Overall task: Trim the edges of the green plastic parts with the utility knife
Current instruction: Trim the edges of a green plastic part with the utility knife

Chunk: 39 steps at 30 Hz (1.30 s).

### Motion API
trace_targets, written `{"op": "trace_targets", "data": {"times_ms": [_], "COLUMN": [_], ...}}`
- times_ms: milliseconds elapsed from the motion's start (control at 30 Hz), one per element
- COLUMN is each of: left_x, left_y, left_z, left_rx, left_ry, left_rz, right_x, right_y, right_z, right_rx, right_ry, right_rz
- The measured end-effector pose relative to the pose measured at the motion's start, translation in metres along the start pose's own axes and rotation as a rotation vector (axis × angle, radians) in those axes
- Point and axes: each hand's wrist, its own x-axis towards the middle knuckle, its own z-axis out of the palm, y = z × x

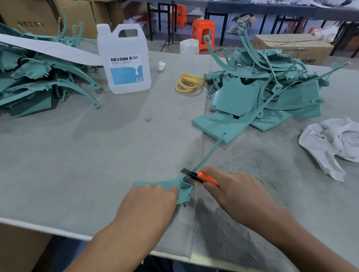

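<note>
Heap of green plastic parts (19, 79) at far left on the grey table (68, 157), a white strip (38, 47) lying across its top. Just right of it, white jug (124, 58) standing upright, blue label toward the camera. Nearer the front edge, left hand (149, 199) pressed palm down, fingers curled over a green part (178, 187) and pinning it flat to the table. From that part, a thin curved arm (208, 155) running up and right to the second heap (263, 92). Right hand (234, 192) clenched around an orange utility knife (201, 178), blade out and laid against the part's upper edge. Yellow rings (188, 84) beside the second heap. Pale shavings (252, 166) scattered near the right hand. Crumpled white cloth (342, 142) at far right.
</note>
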Motion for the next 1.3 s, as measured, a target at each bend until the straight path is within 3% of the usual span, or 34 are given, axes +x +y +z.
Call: {"op": "trace_targets", "data": {"times_ms": [200, 400, 500, 733, 1033, 1200, 1300], "left_x": [-0.001, 0.002, 0.003, 0.004, 0.004, 0.004, 0.004], "left_y": [-0.001, 0.001, 0.002, 0.002, 0.003, 0.001, 0.0], "left_z": [0.004, 0.0, 0.0, 0.001, 0.0, 0.0, 0.001], "left_rx": [-0.022, -0.026, -0.023, -0.008, -0.017, -0.019, -0.023], "left_ry": [-0.015, -0.014, -0.02, -0.008, -0.012, 0.001, -0.001], "left_rz": [-0.012, -0.013, -0.014, -0.015, -0.011, -0.016, -0.014], "right_x": [0.003, 0.022, 0.019, -0.001, 0.016, -0.004, 0.001], "right_y": [0.008, 0.048, 0.041, -0.004, 0.038, -0.003, 0.004], "right_z": [-0.001, -0.024, -0.027, 0.003, -0.015, 0.002, 0.007], "right_rx": [0.018, -0.156, -0.203, 0.085, -0.116, 0.076, 0.077], "right_ry": [0.011, 0.185, 0.24, 0.011, 0.251, 0.07, 0.032], "right_rz": [0.021, 0.201, 0.19, 0.01, 0.177, -0.025, 0.016]}}
